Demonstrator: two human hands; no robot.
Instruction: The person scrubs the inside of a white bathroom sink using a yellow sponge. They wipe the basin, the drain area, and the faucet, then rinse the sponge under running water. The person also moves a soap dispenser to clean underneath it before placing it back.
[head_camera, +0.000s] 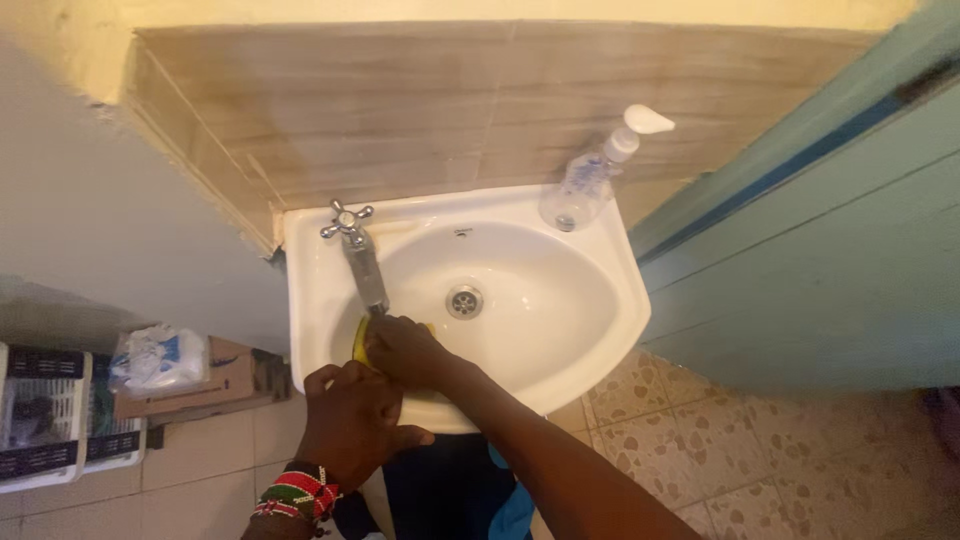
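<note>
A small white wall sink (570, 320) with a metal drain (464, 301) hangs below a tiled splashback. A chrome tap (357, 252) with a cross handle stands at its left rim. My right hand (405, 350) presses a yellow sponge (361, 338) against the inside of the basin, just under the tap's spout. My left hand (350, 415), with a beaded bracelet at the wrist, rests on the sink's front rim right beside the right hand; its fingers are curled and I see nothing in them.
A clear pump bottle (590, 175) with a white nozzle stands on the sink's back right corner. A teal door (820, 250) is at the right. On the tiled floor at the left sit a white basket (45, 420) and a cardboard box (200, 380) with a plastic bag.
</note>
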